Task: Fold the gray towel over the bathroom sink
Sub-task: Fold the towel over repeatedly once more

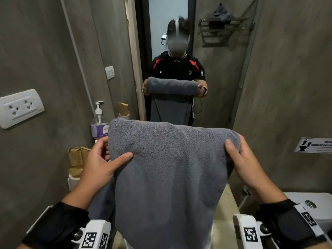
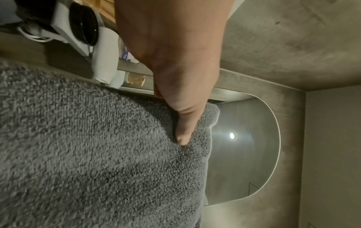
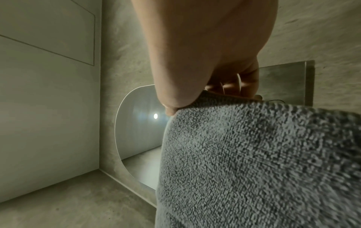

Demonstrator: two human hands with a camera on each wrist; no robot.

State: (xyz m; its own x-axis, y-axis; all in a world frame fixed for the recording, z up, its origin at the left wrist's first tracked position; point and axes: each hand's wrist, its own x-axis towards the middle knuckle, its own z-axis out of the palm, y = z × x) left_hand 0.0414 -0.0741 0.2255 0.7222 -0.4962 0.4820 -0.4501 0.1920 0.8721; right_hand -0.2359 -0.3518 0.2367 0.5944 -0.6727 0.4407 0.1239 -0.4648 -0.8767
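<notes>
A gray terry towel [image 1: 165,177] hangs in the air in front of me, held up by its folded top edge and draping down past the bottom of the head view. My left hand [image 1: 106,159] grips its upper left corner, thumb pressed on the near face; the left wrist view shows that thumb [image 2: 183,132] on the gray towel [image 2: 97,154]. My right hand [image 1: 239,155] grips the upper right corner, thumb in front and fingers behind; in the right wrist view the fingers [image 3: 234,86] curl over the towel's [image 3: 254,162] edge. The sink is hidden below the towel.
A mirror [image 1: 170,51] ahead reflects the person and towel. A pump bottle [image 1: 98,121] and wrapped items [image 1: 77,157] stand on a ledge at left. Wall sockets [image 1: 20,108] are on the left wall; a white toilet tank [image 1: 312,205] sits lower right.
</notes>
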